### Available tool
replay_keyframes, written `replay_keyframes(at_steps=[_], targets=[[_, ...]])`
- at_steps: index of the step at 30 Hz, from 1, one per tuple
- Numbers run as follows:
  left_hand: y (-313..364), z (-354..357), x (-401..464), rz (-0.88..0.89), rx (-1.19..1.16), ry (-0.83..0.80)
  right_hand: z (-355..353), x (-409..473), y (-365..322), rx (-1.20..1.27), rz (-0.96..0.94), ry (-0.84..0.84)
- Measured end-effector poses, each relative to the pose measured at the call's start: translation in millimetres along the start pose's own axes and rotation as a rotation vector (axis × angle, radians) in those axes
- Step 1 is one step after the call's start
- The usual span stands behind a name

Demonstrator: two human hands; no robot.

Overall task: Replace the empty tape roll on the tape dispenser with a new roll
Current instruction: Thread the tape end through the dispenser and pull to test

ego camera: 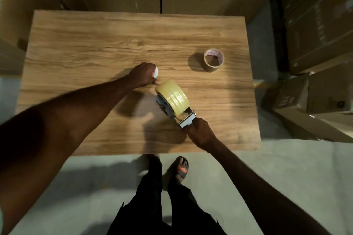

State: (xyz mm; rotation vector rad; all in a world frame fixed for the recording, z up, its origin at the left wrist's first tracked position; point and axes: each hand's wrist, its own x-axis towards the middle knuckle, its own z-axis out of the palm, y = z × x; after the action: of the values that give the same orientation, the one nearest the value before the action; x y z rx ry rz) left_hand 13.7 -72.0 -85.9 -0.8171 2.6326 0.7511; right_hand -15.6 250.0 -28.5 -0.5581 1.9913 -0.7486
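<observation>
Lying mid-table [95,44], tape dispenser [172,109] axis runs handle-near to new roll [172,96] far; right hand [199,132] grips handle; left hand [143,74], closed around something pale, touches roll's far-left edge.

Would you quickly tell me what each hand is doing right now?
Left hand: closed, fingertip touching the new tape roll; a small pale object shows in it, unidentifiable.
Right hand: closed on the tape dispenser handle.

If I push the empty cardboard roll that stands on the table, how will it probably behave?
The empty cardboard roll is only a thin hollow ring, so it is probably very light and would slide easily on the smooth wooden table. It rests on its flat end, so it should not roll unless tipped. Squeezing might dent it.
</observation>
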Motion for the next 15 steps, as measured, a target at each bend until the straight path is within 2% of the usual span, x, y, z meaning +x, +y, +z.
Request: replay_keyframes(at_steps=[5, 8, 15], targets=[[16, 0, -15, -0.097, 0.021, 0.034, -4, -50, 49, 0.013, -0.012, 0.013], [27, 4, -25, -0.118, 0.007, 0.118, -6, -85, 87, 0.02, -0.015, 0.02], [37, 21, -40, -0.169, 0.029, 0.151, -1, -173, 150, 0.135, 0.115, 0.059]])
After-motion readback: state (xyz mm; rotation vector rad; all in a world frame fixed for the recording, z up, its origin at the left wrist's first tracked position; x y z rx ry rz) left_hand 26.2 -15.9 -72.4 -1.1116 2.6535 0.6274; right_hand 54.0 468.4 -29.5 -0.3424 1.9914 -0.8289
